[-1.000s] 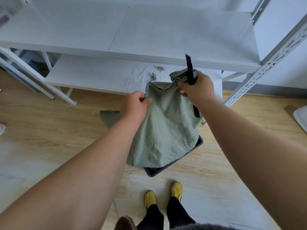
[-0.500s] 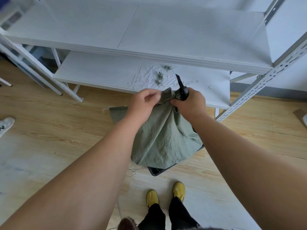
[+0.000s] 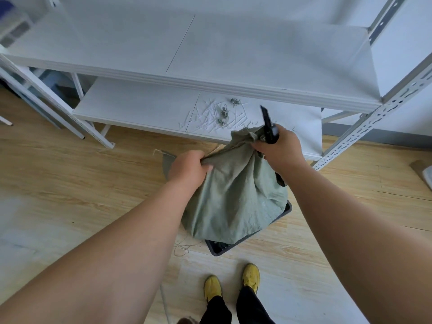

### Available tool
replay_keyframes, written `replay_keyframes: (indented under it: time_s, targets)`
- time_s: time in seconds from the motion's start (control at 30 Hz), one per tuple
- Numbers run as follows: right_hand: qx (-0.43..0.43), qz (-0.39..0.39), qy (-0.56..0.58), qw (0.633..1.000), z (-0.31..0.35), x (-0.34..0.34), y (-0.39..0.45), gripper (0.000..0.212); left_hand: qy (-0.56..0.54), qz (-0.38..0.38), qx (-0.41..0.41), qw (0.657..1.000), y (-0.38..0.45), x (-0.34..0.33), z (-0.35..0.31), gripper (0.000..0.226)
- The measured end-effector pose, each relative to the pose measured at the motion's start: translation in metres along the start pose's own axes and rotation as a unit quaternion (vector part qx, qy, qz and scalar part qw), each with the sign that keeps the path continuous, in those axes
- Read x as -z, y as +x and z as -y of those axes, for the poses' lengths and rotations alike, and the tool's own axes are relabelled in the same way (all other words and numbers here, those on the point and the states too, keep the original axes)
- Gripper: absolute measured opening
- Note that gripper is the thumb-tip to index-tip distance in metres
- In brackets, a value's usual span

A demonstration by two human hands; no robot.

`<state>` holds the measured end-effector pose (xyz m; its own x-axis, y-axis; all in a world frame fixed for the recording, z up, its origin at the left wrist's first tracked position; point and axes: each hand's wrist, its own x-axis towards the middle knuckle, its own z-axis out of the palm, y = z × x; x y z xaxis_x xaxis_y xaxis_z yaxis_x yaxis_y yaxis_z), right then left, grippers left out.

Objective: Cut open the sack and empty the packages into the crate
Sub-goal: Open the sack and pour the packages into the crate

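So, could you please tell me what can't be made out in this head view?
- Crate contents: the green sack drapes over it; only a corner shows.
- Any packages: none visible, hidden by the sack.
- Sack's opening: not visible.
- Knife handle: wrapped by the right hand.
- Left hand fingers: mostly curled out of sight.

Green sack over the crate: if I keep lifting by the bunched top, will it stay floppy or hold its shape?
Likely floppy: the green sack drapes in folds from where both hands bunch it. Probably light, since it hangs slack. Its hem may snag the crate rim it covers.
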<state>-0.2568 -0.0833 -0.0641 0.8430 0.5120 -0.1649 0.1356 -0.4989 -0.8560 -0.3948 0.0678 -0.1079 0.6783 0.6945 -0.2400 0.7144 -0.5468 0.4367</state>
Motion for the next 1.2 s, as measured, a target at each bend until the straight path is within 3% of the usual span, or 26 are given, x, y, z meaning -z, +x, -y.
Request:
replay_keyframes:
  time_s: [0.07, 0.2, 0.3, 0.4, 0.53, 0.6, 0.63, 0.7, 0.8, 0.9, 1.0, 1.13, 1.2]
  targets:
    - [-0.015, -0.042, 0.043, 0.998, 0.001, 0.005, 0.003, 0.030, -0.099, -0.071, -0.016, 0.992, 0.002, 0.003, -0.012, 0.007]
    - [-0.013, -0.019, -0.003, 1.000, 0.008, 0.014, 0.008, 0.021, -0.122, 0.009, -0.034, 0.992, 0.003, 0.000, -0.024, 0.014]
    - [0.011, -0.094, 0.025, 0.995, 0.012, 0.018, 0.013, 0.013, -0.195, -0.120, -0.031, 0.973, 0.009, 0.004, -0.026, 0.005]
    - [0.010, -0.055, 0.005, 0.998, 0.013, 0.016, 0.011, 0.021, -0.126, -0.039, -0.057, 0.990, 0.006, 0.006, -0.029, 0.016]
    - [0.035, -0.110, 0.028, 0.993, 0.012, 0.019, 0.016, 0.011, -0.190, -0.125, -0.055, 0.972, 0.010, 0.010, -0.032, 0.008]
    - [0.040, -0.077, -0.013, 0.996, 0.009, 0.017, 0.016, 0.012, -0.121, -0.041, -0.074, 0.989, 0.005, 0.007, -0.033, 0.015]
    - [0.042, -0.064, -0.034, 0.996, 0.008, 0.016, 0.015, 0.012, -0.115, -0.037, -0.076, 0.990, 0.004, 0.005, -0.031, 0.018]
    - [0.045, -0.103, -0.015, 0.994, 0.008, 0.016, 0.014, 0.011, -0.158, -0.108, -0.059, 0.980, 0.004, 0.007, -0.031, 0.014]
    - [0.044, -0.078, -0.040, 0.995, 0.007, 0.015, 0.011, 0.012, -0.109, -0.057, -0.066, 0.990, -0.001, 0.007, -0.030, 0.014]
    - [0.045, -0.113, -0.014, 0.992, 0.008, 0.016, 0.008, 0.010, -0.169, -0.141, -0.050, 0.974, -0.003, 0.008, -0.030, 0.010]
    - [0.039, -0.053, -0.063, 0.996, 0.006, 0.016, 0.005, 0.015, -0.129, -0.059, -0.066, 0.988, -0.008, 0.002, -0.031, 0.011]
    - [0.035, -0.102, -0.022, 0.994, 0.006, 0.021, 0.007, 0.013, -0.216, -0.141, -0.040, 0.965, -0.010, 0.006, -0.032, 0.011]
    - [0.025, -0.057, -0.063, 0.996, 0.001, 0.020, 0.005, 0.014, -0.155, -0.059, -0.054, 0.985, -0.012, 0.002, -0.029, 0.011]
